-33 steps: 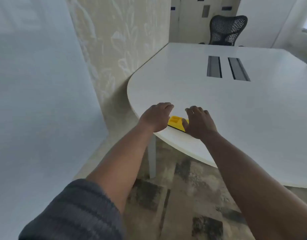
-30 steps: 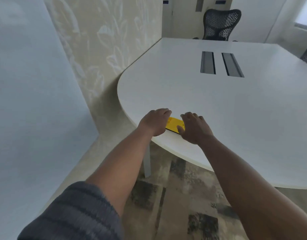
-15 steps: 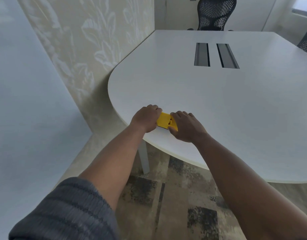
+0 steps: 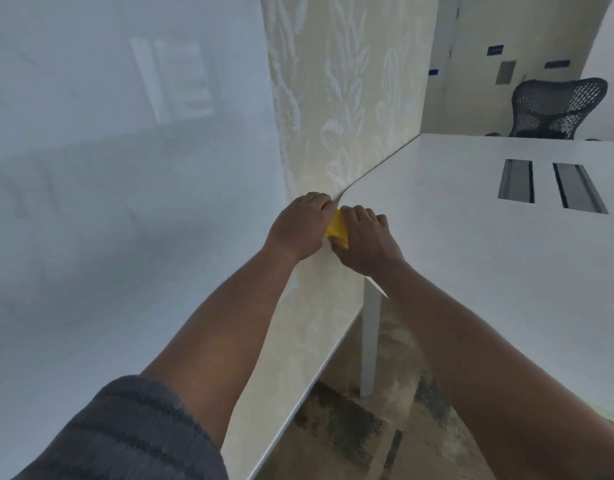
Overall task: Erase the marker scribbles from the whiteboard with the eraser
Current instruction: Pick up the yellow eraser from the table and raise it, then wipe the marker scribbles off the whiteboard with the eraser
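Note:
A yellow eraser (image 4: 336, 227) is held between both hands near the rounded edge of the white table (image 4: 489, 258). My left hand (image 4: 300, 230) grips its left side and my right hand (image 4: 366, 242) closes over its right side, so only a small yellow wedge shows. The whiteboard (image 4: 118, 188) fills the left of the view, close to my left arm. Its surface looks pale with faint smudges and a thin reddish trace near its right part; no clear scribbles show.
A patterned cream wall panel (image 4: 340, 109) stands between the whiteboard and the table. Two grey cable slots (image 4: 551, 185) are set in the tabletop. A black mesh chair (image 4: 555, 109) stands at the far end. A table leg (image 4: 369, 341) and patterned carpet are below.
Both hands have lifted the eraser off the table edge and closed tighter around it. The view has swung left and up, so the whiteboard now fills far more of the frame.

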